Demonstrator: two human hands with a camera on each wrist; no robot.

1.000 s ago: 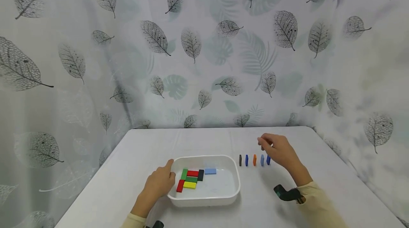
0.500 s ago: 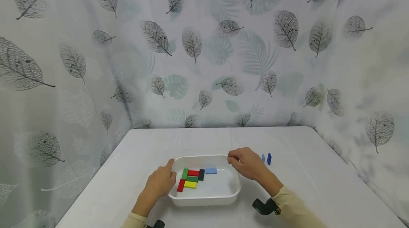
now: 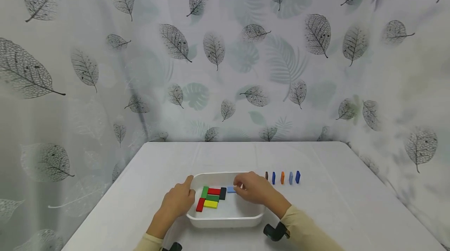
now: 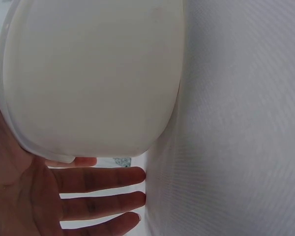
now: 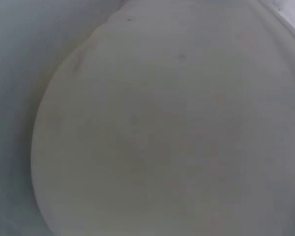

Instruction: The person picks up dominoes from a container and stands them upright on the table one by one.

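In the head view my left hand (image 3: 177, 200) is at the left side of a white plastic tub (image 3: 225, 224), its index finger on the rim. The left wrist view shows its fingers (image 4: 101, 179) straight, reaching under the tub's rounded end. My right hand (image 3: 258, 189) is over the tub's right half, fingertips bent down beside a light-blue block (image 3: 231, 189) and partly covering it; I cannot tell whether they pinch something. Flat in the tub lie green (image 3: 205, 192), red (image 3: 214, 191), black (image 3: 223, 193) and yellow blocks (image 3: 211, 204) set edge to edge.
To the right of the tub stands a row of thin upright blocks, among them an orange one (image 3: 282, 178) and a dark-blue one (image 3: 297, 177). A white cloth covers the table (image 3: 337, 204). Behind it hangs a leaf-print curtain (image 3: 225, 67).
My right hand has come left and down from above the row of upright blocks, across the tub's right rim, to the light-blue block. The left hand has stayed at the rim.
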